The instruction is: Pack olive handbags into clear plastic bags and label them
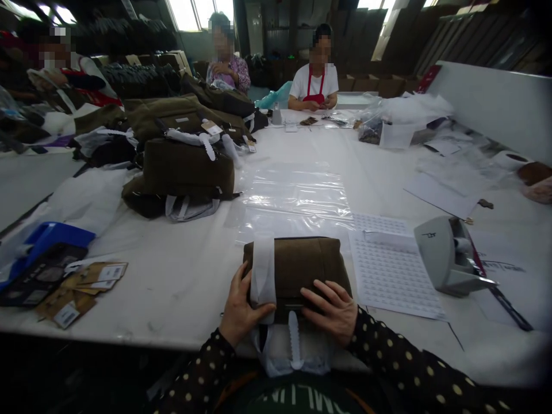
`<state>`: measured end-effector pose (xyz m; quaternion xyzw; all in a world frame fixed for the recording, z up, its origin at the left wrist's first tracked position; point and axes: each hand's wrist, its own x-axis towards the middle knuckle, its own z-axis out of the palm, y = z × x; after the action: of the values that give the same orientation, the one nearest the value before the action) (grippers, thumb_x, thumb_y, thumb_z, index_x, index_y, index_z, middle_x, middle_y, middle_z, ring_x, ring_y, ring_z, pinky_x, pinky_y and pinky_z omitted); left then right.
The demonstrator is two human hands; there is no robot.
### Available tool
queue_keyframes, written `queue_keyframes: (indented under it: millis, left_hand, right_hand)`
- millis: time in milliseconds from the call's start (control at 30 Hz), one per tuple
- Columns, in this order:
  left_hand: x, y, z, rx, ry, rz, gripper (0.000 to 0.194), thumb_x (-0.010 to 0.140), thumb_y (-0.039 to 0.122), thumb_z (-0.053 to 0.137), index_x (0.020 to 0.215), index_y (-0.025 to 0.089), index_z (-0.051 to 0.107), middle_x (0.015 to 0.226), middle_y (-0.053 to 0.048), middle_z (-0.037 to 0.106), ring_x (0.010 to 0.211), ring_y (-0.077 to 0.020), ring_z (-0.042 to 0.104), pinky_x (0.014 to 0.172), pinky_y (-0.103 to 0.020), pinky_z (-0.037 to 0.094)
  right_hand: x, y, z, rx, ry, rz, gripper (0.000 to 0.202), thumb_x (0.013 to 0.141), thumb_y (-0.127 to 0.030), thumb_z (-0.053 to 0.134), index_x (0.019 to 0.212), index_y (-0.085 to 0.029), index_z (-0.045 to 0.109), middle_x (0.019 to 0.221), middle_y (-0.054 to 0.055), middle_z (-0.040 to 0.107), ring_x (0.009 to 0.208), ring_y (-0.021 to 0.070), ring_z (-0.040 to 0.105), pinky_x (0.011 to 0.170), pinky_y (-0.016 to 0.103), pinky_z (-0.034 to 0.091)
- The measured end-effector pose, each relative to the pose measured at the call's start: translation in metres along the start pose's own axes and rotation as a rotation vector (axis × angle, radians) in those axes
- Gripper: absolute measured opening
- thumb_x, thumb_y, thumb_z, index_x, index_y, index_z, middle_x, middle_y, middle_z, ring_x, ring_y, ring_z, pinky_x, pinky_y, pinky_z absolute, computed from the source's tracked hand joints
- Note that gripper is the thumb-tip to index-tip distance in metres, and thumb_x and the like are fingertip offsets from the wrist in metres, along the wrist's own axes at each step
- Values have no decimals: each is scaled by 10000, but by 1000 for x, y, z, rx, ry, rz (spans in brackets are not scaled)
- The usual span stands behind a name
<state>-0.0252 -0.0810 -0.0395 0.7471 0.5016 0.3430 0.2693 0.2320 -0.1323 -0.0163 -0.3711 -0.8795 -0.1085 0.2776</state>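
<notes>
A brown fabric bag (302,264) lies at the table's near edge, with a white band (264,270) around its left end. My left hand (242,307) grips that end, fingers at the side and thumb over the band. My right hand (332,310) rests on the bag's right front with its fingers spread. A white notched strip (295,342) and thin wrapped straps hang from the front edge toward my body. Just beyond the bag, clear plastic sheets (297,198) lie flat.
Brown bags (187,169) are piled at the back left. Cardboard tags (66,305) and a blue object (56,238) lie at left. Printed sheets (388,270), a grey dispenser (444,259) and a black cutter (511,309) are at right. People sit across the table.
</notes>
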Motion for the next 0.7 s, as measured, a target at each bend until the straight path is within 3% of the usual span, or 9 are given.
queue_keyframes:
  millis: [100,167,233,300,367,400,467,567,700]
  left_hand:
    - [1,2,-3,25,2,6,818,654,487,701,1320,206,320,1404,-148,252,1291,-327,277,1037,-526,298]
    - [0,9,-8,87,85,36,891,637,459,728,1355,212,262,1405,-159,242,1287,-340,271,1014,-549,316]
    - [-1,23,-14,178,224,183,881,633,372,759,1356,262,267,1412,-131,237,1273,-340,279,999,-565,320]
    - [1,42,-16,268,270,415,707,658,277,754,1272,323,408,1370,-57,336,1228,-308,335,1014,-563,292]
    - [7,59,-13,342,163,572,456,711,238,709,1129,325,550,1244,-8,491,1156,-265,403,1036,-545,248]
    - [11,65,-8,376,91,593,347,744,237,677,1072,307,590,1168,-3,551,1116,-247,432,1039,-532,234]
    - [20,72,2,420,-1,580,204,800,236,613,1000,274,624,1022,-3,622,1019,-211,488,1017,-500,242]
    - [31,70,14,385,-27,547,103,832,224,570,897,255,644,828,19,641,859,-164,529,947,-440,291]
    - [37,64,4,168,-25,437,127,836,237,565,741,201,642,777,-1,613,791,-143,531,841,-355,359]
  right_hand:
    - [3,9,0,90,-58,-81,185,832,-125,503,680,-207,567,1070,-16,631,1157,210,454,995,428,333]
    - [5,13,-14,225,-171,-25,179,835,-118,471,700,-202,553,836,8,655,988,184,558,911,388,409]
    - [5,16,-32,372,-274,196,104,823,-168,473,862,-204,562,718,15,626,761,154,602,739,304,481]
    - [4,17,-48,478,-280,491,323,806,-221,486,1128,-195,475,780,30,640,652,138,602,609,253,492]
    - [0,19,-59,496,-180,689,478,808,-234,490,1265,-202,350,898,49,653,689,146,623,602,249,504]
    - [-2,20,-62,487,-127,720,449,816,-234,491,1247,-214,367,914,45,654,708,146,629,614,248,507]
    - [-7,22,-67,455,-88,697,266,816,-243,524,1080,-236,488,858,14,659,688,135,630,608,230,501]
    - [-10,28,-77,397,-165,611,129,779,-273,593,895,-234,553,764,-17,658,648,130,626,602,228,486]
    - [6,47,-96,315,-246,505,117,813,-311,554,826,-213,617,718,8,623,608,129,578,595,253,458]
